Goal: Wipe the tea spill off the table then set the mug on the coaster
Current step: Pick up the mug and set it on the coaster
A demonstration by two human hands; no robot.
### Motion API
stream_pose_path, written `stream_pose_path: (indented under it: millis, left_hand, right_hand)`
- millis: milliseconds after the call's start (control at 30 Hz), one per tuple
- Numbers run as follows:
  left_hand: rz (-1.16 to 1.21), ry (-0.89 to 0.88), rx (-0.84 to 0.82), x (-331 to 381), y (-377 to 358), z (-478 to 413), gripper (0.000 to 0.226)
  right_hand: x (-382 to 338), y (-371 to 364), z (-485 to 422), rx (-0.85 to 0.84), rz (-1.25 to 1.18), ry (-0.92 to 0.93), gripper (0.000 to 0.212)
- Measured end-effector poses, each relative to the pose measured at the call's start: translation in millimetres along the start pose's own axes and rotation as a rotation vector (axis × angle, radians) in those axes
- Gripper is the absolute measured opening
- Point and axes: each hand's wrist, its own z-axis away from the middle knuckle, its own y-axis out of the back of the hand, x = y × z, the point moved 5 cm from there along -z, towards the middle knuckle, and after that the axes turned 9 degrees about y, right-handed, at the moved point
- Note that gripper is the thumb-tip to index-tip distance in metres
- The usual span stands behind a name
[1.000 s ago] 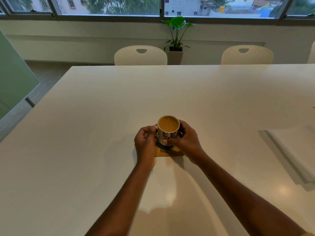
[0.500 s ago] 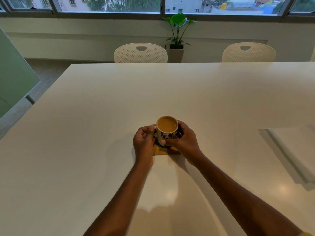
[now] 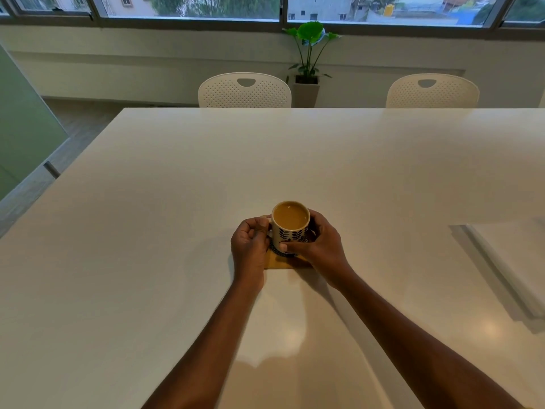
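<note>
Nothing moved: left hand [image 3: 249,246] and right hand [image 3: 321,246] keep fingers [image 3: 256,231] curled round the mug [image 3: 290,233].

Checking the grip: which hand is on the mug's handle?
The left hand pinches the handle; the right hand wraps the mug around its patterned body instead.

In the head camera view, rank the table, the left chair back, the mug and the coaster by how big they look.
1. table
2. left chair back
3. mug
4. coaster, mostly hidden under the mug, so unsure
</note>
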Motion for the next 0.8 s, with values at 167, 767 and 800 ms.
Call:
stream_pose_path:
  millis: [167, 767, 800]
  left_hand:
    - [-0.005, 0.008, -0.005, -1, -1, -1, 0.01]
    - [-0.081, -0.014, 0.004, 5, 5, 9, 0.016]
    - [-0.097, -0.024, 0.014, 9, 9, 12, 0.019]
  right_hand:
    - [0, 1, 1, -0.008, 0.01, 0.006, 0.086]
    - [5, 0, 7, -0.057, -0.052, -0.009, 0.096]
    - [3, 3, 10, -0.051, -0.047, -0.022, 0.1]
